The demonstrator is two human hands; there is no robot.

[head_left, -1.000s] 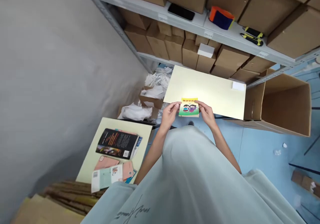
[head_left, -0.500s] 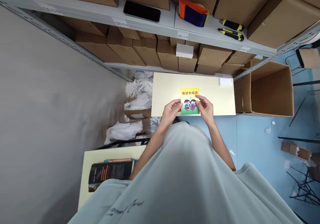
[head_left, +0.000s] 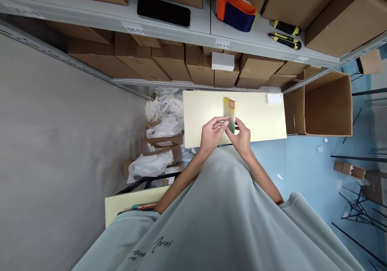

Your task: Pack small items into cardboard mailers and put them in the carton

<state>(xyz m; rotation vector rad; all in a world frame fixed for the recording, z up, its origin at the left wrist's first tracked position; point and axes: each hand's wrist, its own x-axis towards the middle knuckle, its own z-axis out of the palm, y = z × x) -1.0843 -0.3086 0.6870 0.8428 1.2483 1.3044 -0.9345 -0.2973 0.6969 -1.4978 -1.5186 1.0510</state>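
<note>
A small yellow-and-green booklet (head_left: 229, 109) stands tilted above the cream tabletop (head_left: 202, 106), turned so that it looks narrow. A red-outlined shape shows near its top. My left hand (head_left: 212, 133) grips its lower left side between thumb and fingers. On the lower right, my right hand (head_left: 241, 137) pinches it too, with the thumb at the bottom edge. The fingers hide the lower part of the booklet.
Above the tabletop, a metal shelf (head_left: 199, 27) carries cardboard boxes, a black phone (head_left: 163, 11), an orange-and-blue roll (head_left: 236, 13) and two utility knives (head_left: 286, 33). A small white box (head_left: 274, 98) lies at the table's right. An open carton (head_left: 328, 102) stands beyond it.
The booklet has turned from its illustrated front, facing me flat, to a narrow angled view. My hands have come closer together around its lower part.
</note>
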